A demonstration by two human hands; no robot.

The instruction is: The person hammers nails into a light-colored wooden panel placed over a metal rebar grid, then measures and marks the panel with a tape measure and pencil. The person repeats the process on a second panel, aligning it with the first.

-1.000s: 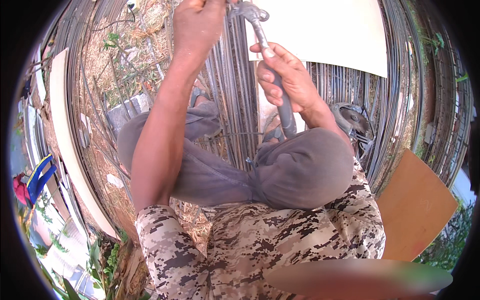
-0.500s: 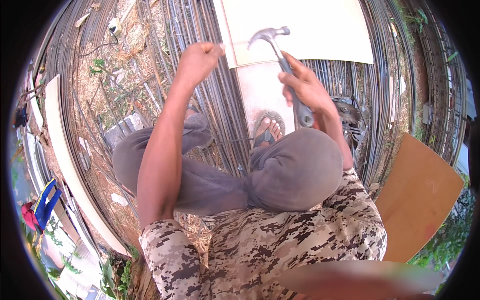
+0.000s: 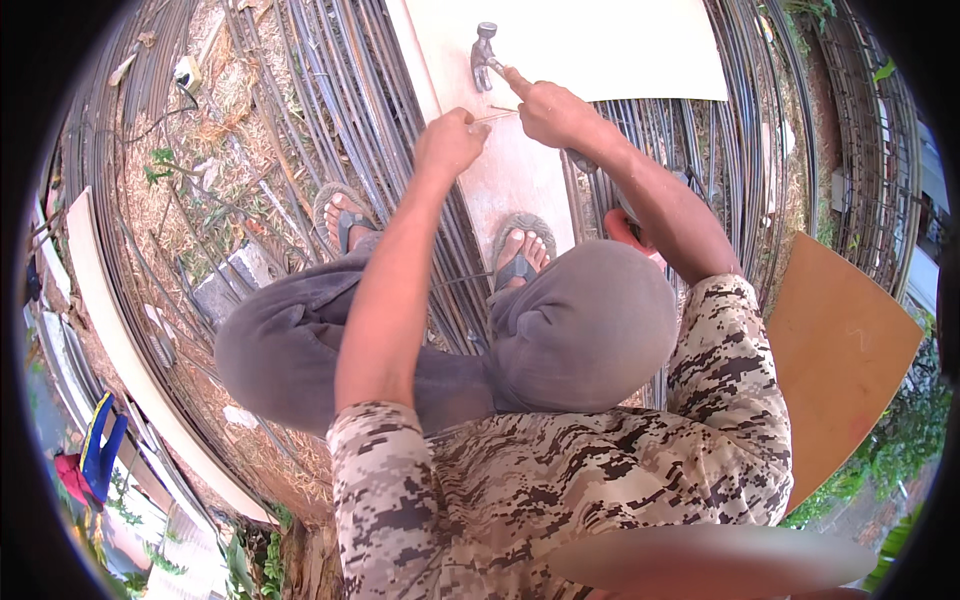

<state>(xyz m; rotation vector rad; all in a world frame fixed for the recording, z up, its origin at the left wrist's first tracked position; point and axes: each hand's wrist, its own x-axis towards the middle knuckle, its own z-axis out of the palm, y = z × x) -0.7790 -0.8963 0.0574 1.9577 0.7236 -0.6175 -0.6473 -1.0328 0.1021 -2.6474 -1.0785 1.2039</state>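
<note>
My right hand (image 3: 558, 115) is wrapped round a claw hammer (image 3: 484, 65), its index finger stretched up the shaft toward the metal head. The dark grip end sticks out below the hand. The hammer head hangs over a pale sheet (image 3: 640, 50), past my left hand. My left hand (image 3: 450, 143) is closed in a pinch at the sheet's near edge. Close to its fingertips shows a thin, short brownish sliver (image 3: 500, 109), too small to name. Whether the fingers hold anything is hidden. A pinkish board (image 3: 535, 180) runs out from under the sheet toward my right foot.
Long steel bars (image 3: 350, 90) lie in bundles on both sides of the boards. A grey block (image 3: 230, 285) stands left of my knee. An orange-red tool part (image 3: 625, 232) shows beside my right knee. A brown panel (image 3: 845, 360) leans at the right; a pale strip (image 3: 130, 350) lies left.
The hammer has swung left and away from me, its head now turned. Both hands have come close together over the sheet's near edge. My left foot has come into view.
</note>
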